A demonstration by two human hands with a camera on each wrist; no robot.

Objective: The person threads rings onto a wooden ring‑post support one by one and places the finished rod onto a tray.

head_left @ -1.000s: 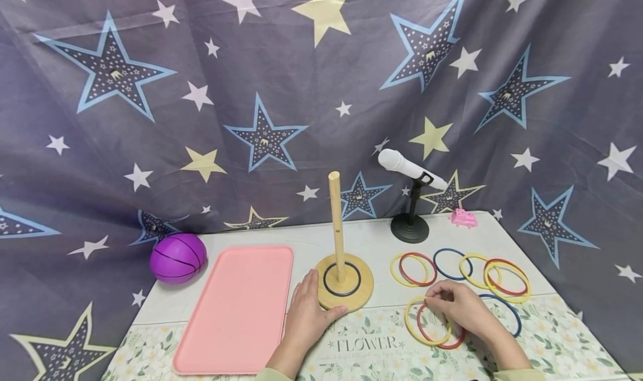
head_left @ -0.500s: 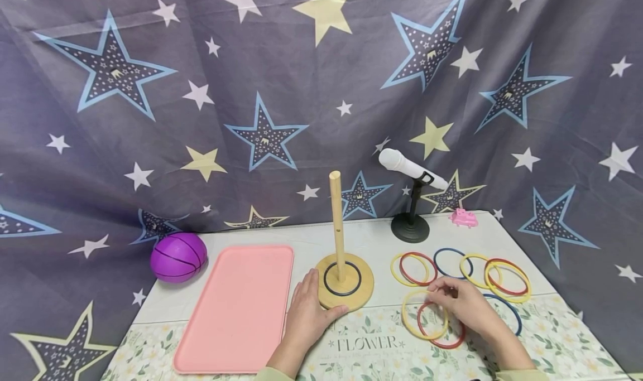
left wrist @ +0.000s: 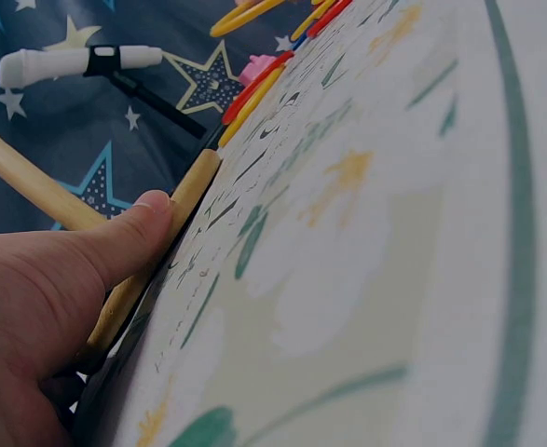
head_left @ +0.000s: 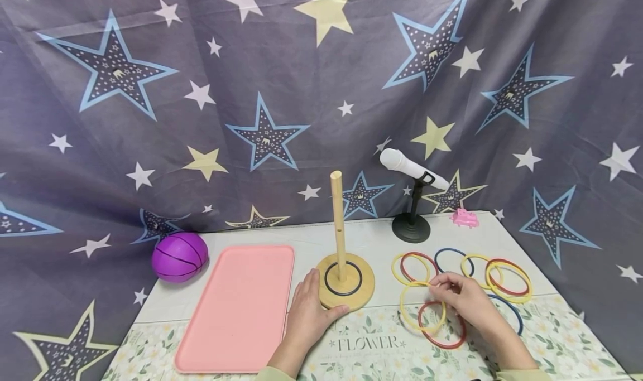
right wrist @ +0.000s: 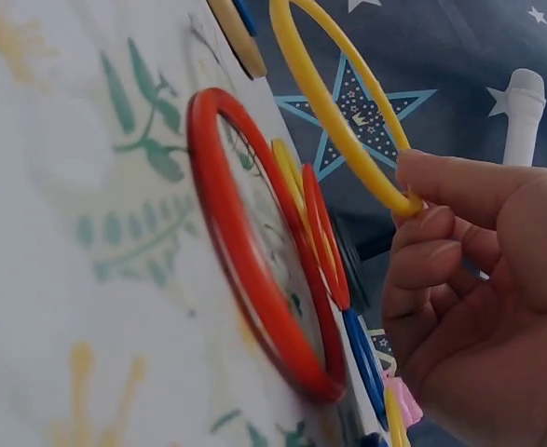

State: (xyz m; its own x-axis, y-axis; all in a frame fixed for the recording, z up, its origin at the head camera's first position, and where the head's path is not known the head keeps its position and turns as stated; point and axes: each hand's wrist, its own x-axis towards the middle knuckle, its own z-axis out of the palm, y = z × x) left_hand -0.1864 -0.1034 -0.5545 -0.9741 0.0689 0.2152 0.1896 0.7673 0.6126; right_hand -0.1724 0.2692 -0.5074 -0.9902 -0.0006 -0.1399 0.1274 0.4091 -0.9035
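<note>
My left hand (head_left: 306,319) rests against the left rim of a round wooden base (head_left: 364,297), fingers extended along its side and thumb at its near edge. From that base rises an upright wooden peg (head_left: 338,225), with a dark blue ring (head_left: 346,294) lying around its foot. My right hand (head_left: 464,300) pinches a yellow ring (right wrist: 334,116) between thumb and fingers; in the right wrist view this ring stands tilted up off the table. Below it a red ring (right wrist: 245,251) lies on the table.
Several yellow, red and blue rings lie beyond my right hand, among them a blue ring (head_left: 452,250). A white microphone (head_left: 414,166) on a black stand (head_left: 411,227) and a pink toy (head_left: 465,217) stand behind. Left are a pink tray (head_left: 236,308) and a purple ball (head_left: 180,256).
The yellow ring in my right hand has come up from the table and slightly away from me, separating from the red ring beneath. My left hand has stayed at the base.
</note>
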